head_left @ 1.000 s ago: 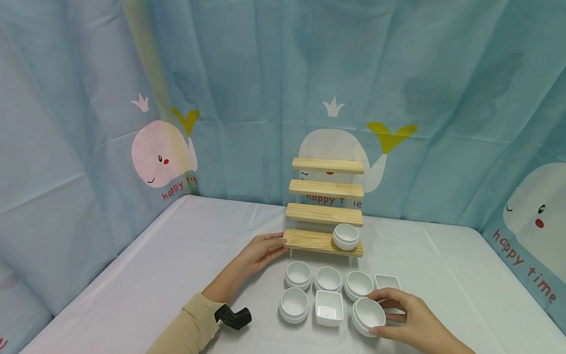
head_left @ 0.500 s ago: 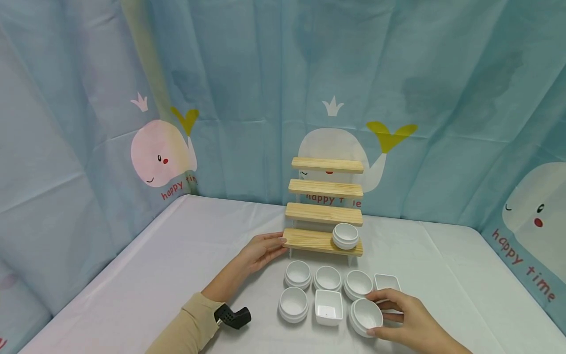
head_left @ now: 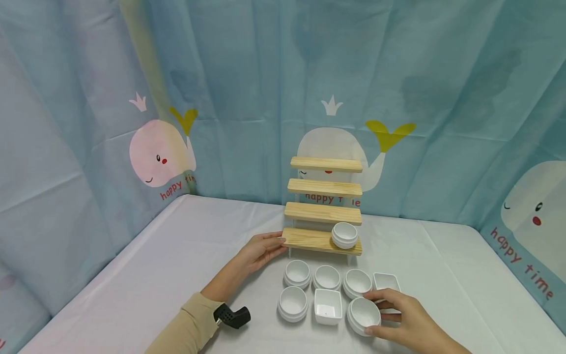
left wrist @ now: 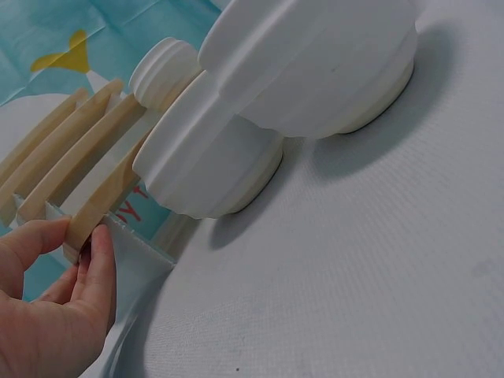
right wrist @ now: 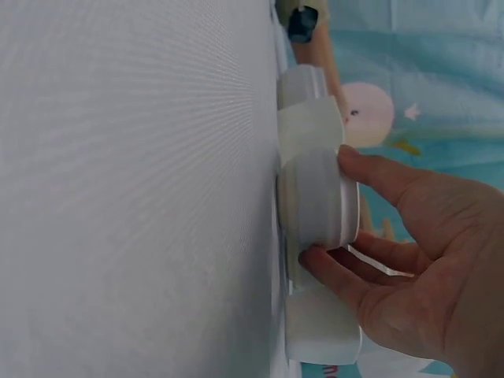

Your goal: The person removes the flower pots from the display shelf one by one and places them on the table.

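My left hand (head_left: 261, 251) pinches the left end of the lowest board of a four-step wooden display stand (head_left: 305, 239); in the left wrist view thumb and fingers grip the board (left wrist: 101, 206) from both faces. A round white bowl (head_left: 345, 235) sits on that board's right end. At the front right of the bowls, my right hand (head_left: 404, 317) holds another round white bowl (head_left: 363, 314) by its side, thumb and fingers around it. The right wrist view shows this bowl (right wrist: 319, 197) upright, its base at the cloth.
Round white bowls (head_left: 297, 273) and a square white dish (head_left: 328, 306) stand in two close rows before the stand. A second square dish (head_left: 386, 281) is partly behind my right hand. A whale-print curtain (head_left: 247, 98) hangs behind the white-covered table (head_left: 177, 275).
My right hand and the round bowl in it have shifted slightly left, nearer the square dish. My left hand stays on the stand.
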Tool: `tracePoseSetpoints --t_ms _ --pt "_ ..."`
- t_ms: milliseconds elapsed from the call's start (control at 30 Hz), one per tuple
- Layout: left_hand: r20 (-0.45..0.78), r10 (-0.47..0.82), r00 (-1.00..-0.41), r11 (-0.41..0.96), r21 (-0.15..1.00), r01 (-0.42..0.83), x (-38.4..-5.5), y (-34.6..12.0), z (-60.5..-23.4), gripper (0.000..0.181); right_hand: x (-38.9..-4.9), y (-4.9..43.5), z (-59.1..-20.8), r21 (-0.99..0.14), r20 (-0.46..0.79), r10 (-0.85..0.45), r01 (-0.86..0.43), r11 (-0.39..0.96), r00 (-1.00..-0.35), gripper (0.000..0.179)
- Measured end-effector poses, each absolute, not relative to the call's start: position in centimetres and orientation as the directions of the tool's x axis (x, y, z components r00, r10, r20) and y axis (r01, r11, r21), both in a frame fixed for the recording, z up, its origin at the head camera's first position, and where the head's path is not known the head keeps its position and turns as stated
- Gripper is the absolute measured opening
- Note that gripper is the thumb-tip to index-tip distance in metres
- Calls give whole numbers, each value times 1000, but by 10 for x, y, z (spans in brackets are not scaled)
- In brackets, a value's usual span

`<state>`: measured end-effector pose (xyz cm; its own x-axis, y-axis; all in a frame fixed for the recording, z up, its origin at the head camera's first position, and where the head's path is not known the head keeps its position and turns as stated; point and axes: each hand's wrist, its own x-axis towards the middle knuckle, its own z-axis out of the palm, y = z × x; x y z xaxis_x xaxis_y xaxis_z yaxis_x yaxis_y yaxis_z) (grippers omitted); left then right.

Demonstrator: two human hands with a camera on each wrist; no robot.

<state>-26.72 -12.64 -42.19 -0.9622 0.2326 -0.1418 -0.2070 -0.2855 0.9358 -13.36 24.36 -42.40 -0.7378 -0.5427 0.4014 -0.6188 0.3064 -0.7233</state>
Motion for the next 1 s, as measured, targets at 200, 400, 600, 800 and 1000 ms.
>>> tracePoseSetpoints --t_ms 200,400,600,800,1000 --pt "-141 234 -962 -286 936 -206 -267 -127 -421 52 -133 242 -423 -718 386 -529 -606 342 -756 50" --pt "-140 237 -962 -284 936 -206 -267 -127 -422 52 -132 241 -422 -721 373 -517 -591 361 -771 50" --pt "-137 238 -961 -289 935 -205 -267 -127 -422 52 -132 241 -422 -711 396 -515 -609 352 -760 50" --pt "-132 242 -961 -290 936 -201 -267 -127 -422 52 -132 242 -419 -698 400 -517 -617 363 -757 51" --pt "-125 243 -962 -291 937 -196 -267 -127 -423 52 -131 245 -412 -712 352 -499 -572 406 -792 47"
